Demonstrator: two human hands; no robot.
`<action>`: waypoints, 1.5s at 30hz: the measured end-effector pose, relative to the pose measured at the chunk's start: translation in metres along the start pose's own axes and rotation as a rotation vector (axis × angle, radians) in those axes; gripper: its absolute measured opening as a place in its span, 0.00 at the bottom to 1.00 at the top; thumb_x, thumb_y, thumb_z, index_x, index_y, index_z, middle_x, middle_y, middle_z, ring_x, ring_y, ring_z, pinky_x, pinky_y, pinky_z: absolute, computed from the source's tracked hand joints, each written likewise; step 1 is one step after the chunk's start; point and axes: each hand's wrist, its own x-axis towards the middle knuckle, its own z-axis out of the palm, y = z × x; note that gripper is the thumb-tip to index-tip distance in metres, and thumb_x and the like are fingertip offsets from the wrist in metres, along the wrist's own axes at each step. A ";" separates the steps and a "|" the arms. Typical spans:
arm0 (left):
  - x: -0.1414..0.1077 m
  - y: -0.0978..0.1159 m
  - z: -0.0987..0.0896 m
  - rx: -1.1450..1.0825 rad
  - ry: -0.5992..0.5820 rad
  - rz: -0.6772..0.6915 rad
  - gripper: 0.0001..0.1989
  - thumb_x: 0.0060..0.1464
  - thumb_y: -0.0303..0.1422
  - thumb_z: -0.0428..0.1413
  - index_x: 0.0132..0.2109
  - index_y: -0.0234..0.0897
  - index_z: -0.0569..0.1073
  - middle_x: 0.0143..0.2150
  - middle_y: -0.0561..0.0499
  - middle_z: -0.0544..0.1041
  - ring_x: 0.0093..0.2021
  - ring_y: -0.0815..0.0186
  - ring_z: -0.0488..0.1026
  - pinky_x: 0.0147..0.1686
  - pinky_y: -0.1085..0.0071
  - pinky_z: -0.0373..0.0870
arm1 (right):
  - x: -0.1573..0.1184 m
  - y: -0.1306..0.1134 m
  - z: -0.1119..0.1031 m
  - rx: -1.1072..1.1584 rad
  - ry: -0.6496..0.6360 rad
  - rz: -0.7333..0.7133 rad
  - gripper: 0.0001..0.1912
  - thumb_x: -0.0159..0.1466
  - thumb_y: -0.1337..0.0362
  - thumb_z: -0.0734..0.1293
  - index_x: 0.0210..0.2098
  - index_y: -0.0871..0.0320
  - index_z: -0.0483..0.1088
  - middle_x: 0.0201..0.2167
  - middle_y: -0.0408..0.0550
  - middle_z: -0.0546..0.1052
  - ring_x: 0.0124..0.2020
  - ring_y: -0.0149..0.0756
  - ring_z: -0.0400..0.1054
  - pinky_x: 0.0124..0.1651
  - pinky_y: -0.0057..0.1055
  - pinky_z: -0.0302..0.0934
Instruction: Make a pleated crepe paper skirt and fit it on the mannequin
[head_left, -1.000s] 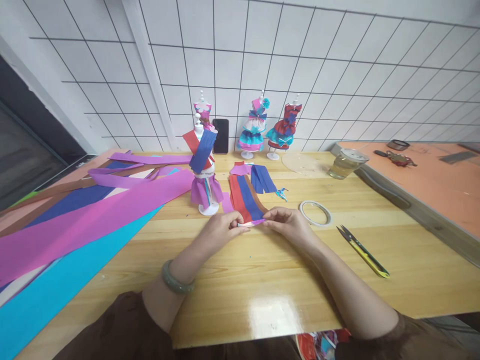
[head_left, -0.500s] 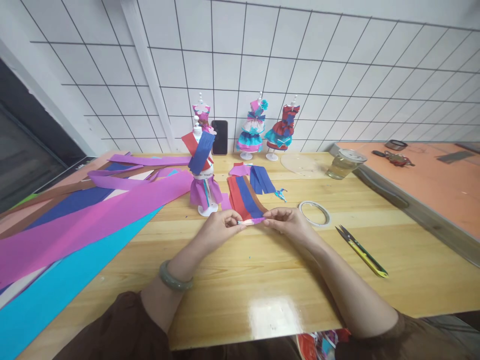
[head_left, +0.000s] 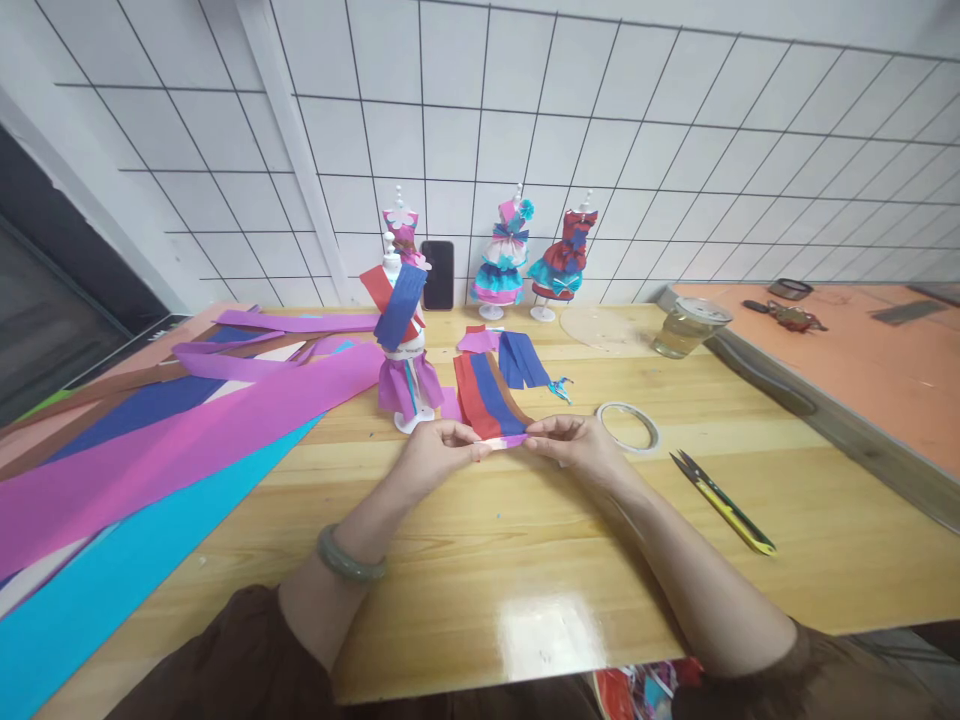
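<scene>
The person is leaning both arms over the wooden table [head_left: 450, 600], and the left hand [head_left: 441, 455] and right hand [head_left: 574, 440] are closing in narrow pinches on the two ends of a white-and-purple paper strip [head_left: 504, 441]. That strip is running along the near edge of a red, blue and brown crepe-paper panel [head_left: 491, 390], which is lying between the hands and the upright dress form [head_left: 410, 350]. To my eye, they are lining up or folding that edge; the next move is probably calling for light, level pressure from both pinches, so the paper isn't skewing or tearing.

The fingers are covering the strip's ends, so I'm not making out any fold or glue there. The nearer dress form is partly hiding a second mannequin [head_left: 403, 228], and the frame's bottom is cutting off a colourful bundle [head_left: 645, 690].
</scene>
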 end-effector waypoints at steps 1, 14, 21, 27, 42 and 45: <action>-0.001 0.001 0.000 0.003 0.005 0.001 0.11 0.40 0.38 0.59 0.27 0.32 0.73 0.23 0.52 0.73 0.22 0.75 0.63 0.21 0.79 0.57 | 0.000 0.000 0.000 -0.001 -0.001 0.002 0.16 0.44 0.58 0.72 0.29 0.62 0.72 0.21 0.44 0.74 0.18 0.23 0.60 0.19 0.22 0.50; 0.002 -0.001 0.002 -0.060 0.015 -0.021 0.11 0.40 0.36 0.60 0.28 0.31 0.72 0.23 0.51 0.73 0.23 0.74 0.66 0.23 0.78 0.61 | 0.000 -0.001 0.001 0.046 -0.020 -0.013 0.14 0.44 0.60 0.72 0.27 0.62 0.71 0.21 0.44 0.73 0.19 0.24 0.61 0.21 0.22 0.51; 0.005 -0.008 0.003 -0.150 0.047 0.056 0.16 0.37 0.32 0.61 0.36 0.33 0.69 0.23 0.55 0.70 0.24 0.73 0.68 0.25 0.78 0.63 | 0.001 0.000 0.004 0.123 -0.026 -0.071 0.14 0.43 0.62 0.73 0.27 0.61 0.70 0.21 0.42 0.72 0.21 0.25 0.63 0.24 0.23 0.54; 0.004 -0.008 0.002 -0.112 0.017 0.028 0.12 0.41 0.35 0.60 0.33 0.31 0.70 0.24 0.51 0.73 0.24 0.72 0.69 0.25 0.77 0.64 | 0.000 -0.002 0.005 0.109 -0.015 -0.103 0.14 0.44 0.62 0.72 0.29 0.60 0.70 0.22 0.42 0.72 0.21 0.25 0.62 0.22 0.23 0.52; 0.003 -0.003 0.001 -0.086 0.021 -0.093 0.13 0.38 0.37 0.61 0.30 0.31 0.71 0.24 0.48 0.75 0.23 0.70 0.70 0.24 0.75 0.66 | -0.003 -0.001 0.005 0.069 -0.003 -0.121 0.14 0.46 0.60 0.71 0.31 0.61 0.74 0.25 0.45 0.75 0.23 0.28 0.65 0.27 0.26 0.58; 0.002 -0.004 0.000 -0.019 0.020 -0.014 0.12 0.39 0.38 0.60 0.28 0.32 0.73 0.25 0.49 0.75 0.24 0.71 0.69 0.24 0.76 0.63 | -0.003 0.001 0.004 0.077 -0.019 -0.109 0.14 0.46 0.60 0.71 0.31 0.61 0.73 0.25 0.46 0.75 0.24 0.29 0.66 0.28 0.27 0.59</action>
